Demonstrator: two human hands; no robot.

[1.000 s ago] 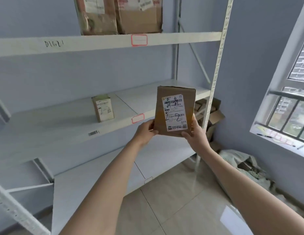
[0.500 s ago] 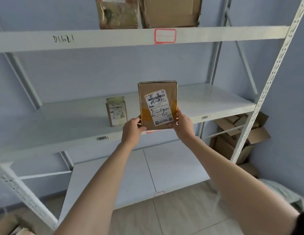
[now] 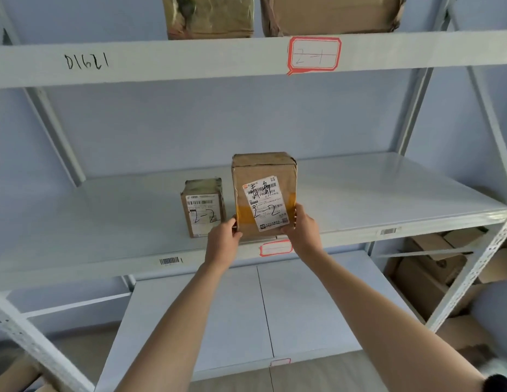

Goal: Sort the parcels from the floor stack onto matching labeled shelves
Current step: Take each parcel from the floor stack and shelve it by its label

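Note:
A brown cardboard parcel [image 3: 262,176] with a white label marked "2-2" stands upright at the front of the middle shelf [image 3: 374,193]. My left hand [image 3: 221,241] grips its lower left edge and my right hand [image 3: 301,232] grips its lower right edge. Just to its left stands a smaller taped parcel [image 3: 202,209], also marked "2-2". A red-framed tag [image 3: 275,248] sits on the shelf edge below the held parcel. The top shelf edge carries a red-framed tag [image 3: 314,53] reading "2-1".
Two parcels [image 3: 211,17] [image 3: 331,14] sit on the top shelf. A white lower shelf [image 3: 317,306] lies beneath my arms. Cardboard boxes [image 3: 433,261] are piled on the floor at the right behind the slanted metal upright [image 3: 473,273].
I have stepped closer to the rack and carried the parcel forward and down over the middle shelf, beside the smaller "2-2" parcel. Both hands still hold it.

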